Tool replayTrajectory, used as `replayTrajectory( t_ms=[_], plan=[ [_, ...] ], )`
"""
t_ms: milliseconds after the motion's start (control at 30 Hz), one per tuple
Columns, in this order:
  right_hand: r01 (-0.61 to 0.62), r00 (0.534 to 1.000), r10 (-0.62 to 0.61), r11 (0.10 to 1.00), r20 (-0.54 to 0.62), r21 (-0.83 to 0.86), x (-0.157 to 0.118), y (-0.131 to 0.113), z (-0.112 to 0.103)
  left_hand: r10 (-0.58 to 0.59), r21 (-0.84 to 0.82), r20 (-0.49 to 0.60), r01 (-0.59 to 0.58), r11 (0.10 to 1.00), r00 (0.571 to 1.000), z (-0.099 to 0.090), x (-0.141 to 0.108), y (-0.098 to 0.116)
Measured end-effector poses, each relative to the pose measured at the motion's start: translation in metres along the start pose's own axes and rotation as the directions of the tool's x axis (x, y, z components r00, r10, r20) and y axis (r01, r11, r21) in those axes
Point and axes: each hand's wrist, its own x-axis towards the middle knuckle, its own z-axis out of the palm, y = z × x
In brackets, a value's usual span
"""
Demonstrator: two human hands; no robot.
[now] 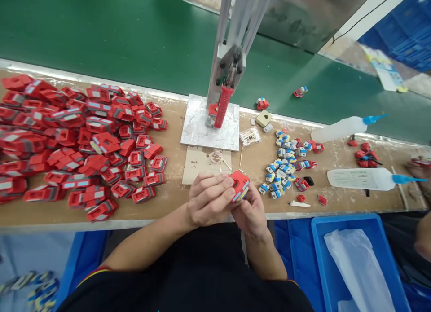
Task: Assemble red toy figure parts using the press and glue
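Between my two hands, just past the table's front edge, a red toy vehicle part (240,184) with a dark round opening and a yellow and blue side is held. My left hand (210,197) has its fingers pressed on the part's left side. From the right and below, my right hand (251,211) grips the same part. Many red vehicle shells (97,146) lie in a large pile on the left of the table. Small white, blue and yellow pieces (281,164) are heaped to the right of my hands. A cardboard sheet (191,166) lies beyond my left hand.
A press with a red handle (223,107) stands on a metal plate (193,128) ahead. Two glue bottles (360,178) lie at right. Behind runs a green belt (101,42). A blue bin (319,258) sits lower right, beside another person's arm (423,235).
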Motion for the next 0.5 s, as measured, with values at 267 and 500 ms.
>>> replayTrajectory(
  t_ms=[267,500],
  plan=[
    [0.011,0.956,-0.142,0.894,-0.258,-0.448,0.053,-0.032,-0.049,-0.159,0.055,0.281,0.149,0.987,0.947,-0.011,0.018,-0.011],
    [-0.156,0.984,-0.085,0.004,-0.156,-0.988,0.251,-0.08,-0.133,-0.438,0.495,0.313,0.249,0.833,0.843,-0.112,0.051,-0.072]
  ],
)
